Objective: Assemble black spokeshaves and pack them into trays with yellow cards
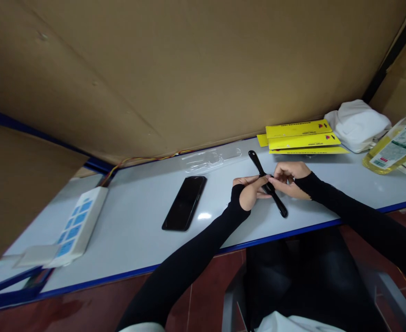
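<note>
Both hands meet over the white table, approx. in the middle-right part. The left hand and right hand grip a long black tool at its middle, fingers closed narrow around it. To the left lies a black phone, w/ a clear plastic tray farther back. Yellow packs are stacked at far right, near a bottle.

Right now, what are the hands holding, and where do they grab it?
Both hands hold a long black tool near its middle: the left hand and the right hand pinch it there, both ends free.
</note>
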Motion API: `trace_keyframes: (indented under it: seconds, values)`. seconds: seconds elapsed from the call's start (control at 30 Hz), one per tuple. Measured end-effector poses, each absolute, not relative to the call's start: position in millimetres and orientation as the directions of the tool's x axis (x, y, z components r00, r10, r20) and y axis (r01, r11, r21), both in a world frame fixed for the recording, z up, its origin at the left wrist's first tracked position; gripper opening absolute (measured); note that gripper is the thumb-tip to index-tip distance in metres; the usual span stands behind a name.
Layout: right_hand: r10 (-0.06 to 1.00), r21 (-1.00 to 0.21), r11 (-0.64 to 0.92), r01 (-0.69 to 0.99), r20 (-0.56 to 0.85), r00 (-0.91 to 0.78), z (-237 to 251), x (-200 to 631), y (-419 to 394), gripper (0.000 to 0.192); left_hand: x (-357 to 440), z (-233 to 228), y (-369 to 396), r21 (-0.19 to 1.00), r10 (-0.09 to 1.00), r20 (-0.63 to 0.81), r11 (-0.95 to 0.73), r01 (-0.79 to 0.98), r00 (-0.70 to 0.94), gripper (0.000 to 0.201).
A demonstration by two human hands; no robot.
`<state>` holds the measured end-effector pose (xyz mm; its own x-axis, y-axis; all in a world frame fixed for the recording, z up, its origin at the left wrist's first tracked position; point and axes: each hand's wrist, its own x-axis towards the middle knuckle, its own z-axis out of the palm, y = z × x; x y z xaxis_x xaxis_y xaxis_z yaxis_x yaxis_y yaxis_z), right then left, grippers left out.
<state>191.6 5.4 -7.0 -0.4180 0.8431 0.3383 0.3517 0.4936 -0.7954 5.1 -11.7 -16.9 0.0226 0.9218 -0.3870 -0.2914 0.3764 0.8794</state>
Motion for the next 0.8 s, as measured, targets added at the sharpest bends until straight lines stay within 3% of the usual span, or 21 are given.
trace_keyframes:
  seconds: [0.17, 0.33, 0.53, 0.63, 0.8]
  values:
    - [0.892, -0.891, 0.364, 0.27, 0.251, -0.375, -7, 191, 7, 0.027, 11, -4, -14, 0.862, 0.905, -0.426, 0.407, -0.302, 0.004, 0.004]
    - [0.866, -0.895, 0.363, 0.259, 0.222, -0.448, -4, 195, 8, 0.02, 11, -2, -14, 0.858, 0.902, -0.432, 0.413, -0.305, 0.006, 0.005]
    - [0.877, -0.943, 0.24, 0.23, 0.109, -0.469, -1, 195, 8, 0.021, 12, 0, -16, 0.862, 0.902, -0.433, 0.414, -0.291, 0.001, 0.005]
    - [0.878, -0.924, 0.272, 0.27, 0.123, -0.462, -3, 196, 9, 0.021, 13, 2, -16, 0.867, 0.9, -0.435, 0.412, -0.282, -0.024, 0.004]
    - [0.823, -0.839, 0.451, 0.305, 0.258, -0.507, -2, 199, 9, 0.021, 9, -3, -11, 0.861, 0.903, -0.43, 0.401, -0.312, -0.025, 0.005]
